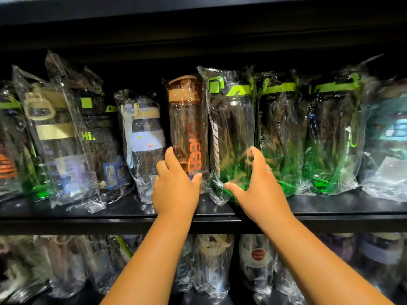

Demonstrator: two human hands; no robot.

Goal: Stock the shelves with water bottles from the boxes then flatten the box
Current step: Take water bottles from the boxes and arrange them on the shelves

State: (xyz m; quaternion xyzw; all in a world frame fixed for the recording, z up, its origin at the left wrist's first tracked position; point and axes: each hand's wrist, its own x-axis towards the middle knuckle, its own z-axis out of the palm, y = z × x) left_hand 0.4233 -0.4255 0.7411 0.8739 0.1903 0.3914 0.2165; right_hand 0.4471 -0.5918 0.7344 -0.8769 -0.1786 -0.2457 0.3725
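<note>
A black metal shelf spans the frame from left to right, its front edge crossing just below the middle, with a bare dark strip of board between that edge and the goods. A row of water bottles in clear crinkled plastic bags fills it edge to edge, standing close together, with dark open space above their caps. More bagged bottles stand on the lower level at the bottom of the frame. At centre, a clear bottle with a brown-orange cap and orange lettering stands upright, just beside a clear green-bottomed bottle with a lime cap. The left hand grips the orange bottle's base, fingers and thumb curled round it. The right hand, wearing a thin ring, clasps the green bottle's lower part
</note>
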